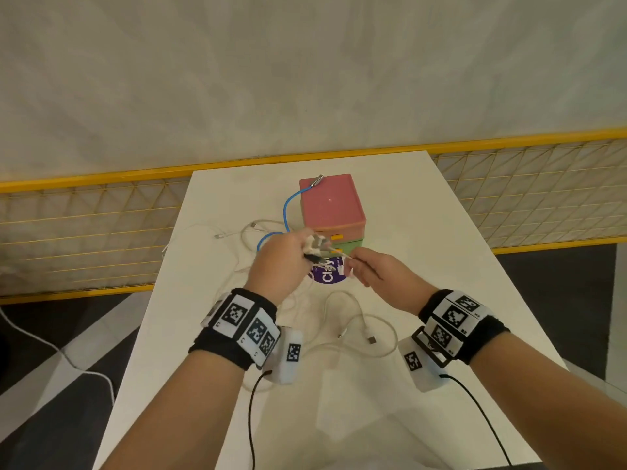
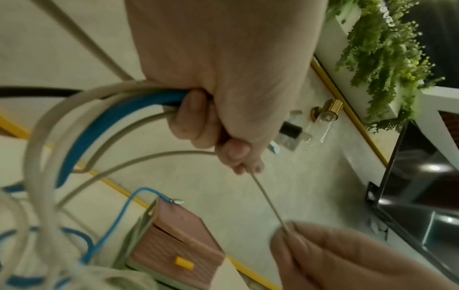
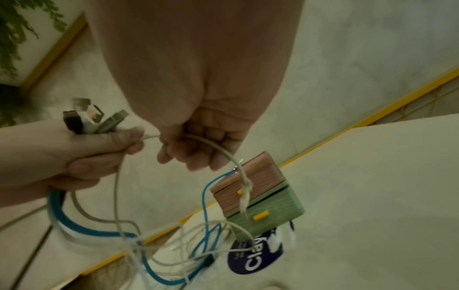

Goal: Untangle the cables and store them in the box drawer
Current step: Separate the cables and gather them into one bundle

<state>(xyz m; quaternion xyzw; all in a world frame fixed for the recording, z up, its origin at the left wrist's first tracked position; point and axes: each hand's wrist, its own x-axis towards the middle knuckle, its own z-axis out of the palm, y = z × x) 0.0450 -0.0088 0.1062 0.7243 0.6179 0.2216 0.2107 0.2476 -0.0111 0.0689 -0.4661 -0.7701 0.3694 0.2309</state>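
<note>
White table [image 1: 424, 252] against a pale wall, yellow mesh railing [image 1: 84, 212] behind. Left hand [image 1: 278, 262] is fisted around a bundle of cable ends, plug heads [image 3: 91, 117] sticking out past the thumb, blue cable [image 2: 104, 125] and several white ones looping down. Right hand [image 1: 376, 273] pinches one thin white cable [image 2: 268, 200] stretched taut between the two hands; its far end is hidden in the fingers. Box [image 1: 332, 205] sits mid-table, pink drawer over green one, both closed; one blue cable end lies on its lid. Loose white cable [image 1: 359, 320] lies near the wrists. Tangle below the hands is blurred, count unclear. Purple round sticker [image 1: 329, 274] partly covered
</note>
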